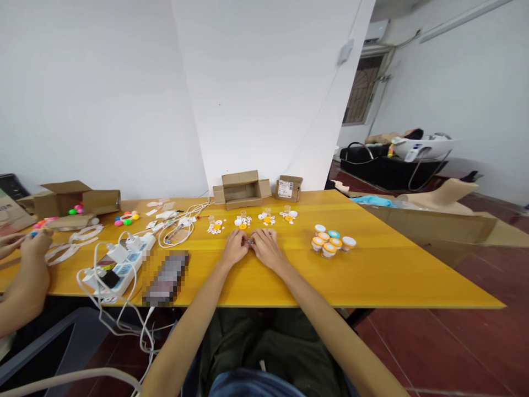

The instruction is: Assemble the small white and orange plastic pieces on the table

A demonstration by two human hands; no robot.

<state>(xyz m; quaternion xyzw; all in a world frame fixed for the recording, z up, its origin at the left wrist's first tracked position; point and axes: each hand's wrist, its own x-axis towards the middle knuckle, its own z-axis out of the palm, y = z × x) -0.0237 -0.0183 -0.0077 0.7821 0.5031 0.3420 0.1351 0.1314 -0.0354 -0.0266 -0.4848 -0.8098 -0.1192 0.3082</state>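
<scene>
My left hand point(235, 247) and my right hand point(266, 248) meet over the middle of the wooden table point(264, 286). Their fingers are pinched together around something small, mostly hidden, that I cannot make out. Just beyond them lie several little heaps of small white parts point(215, 227), with orange lids point(242, 226), white lids point(293, 214) and small clear cups point(268, 212) among them. To the right of my right hand stands a group of small clear jars with orange, white and teal lids point(329, 249).
An open cardboard box point(242, 193) and a smaller carton point(289, 188) stand at the back. On the left are a power strip point(128, 267) with white cables and a blurred phone point(166, 278). A co-worker's hand point(37, 242) is at far left, near another open box point(103, 202).
</scene>
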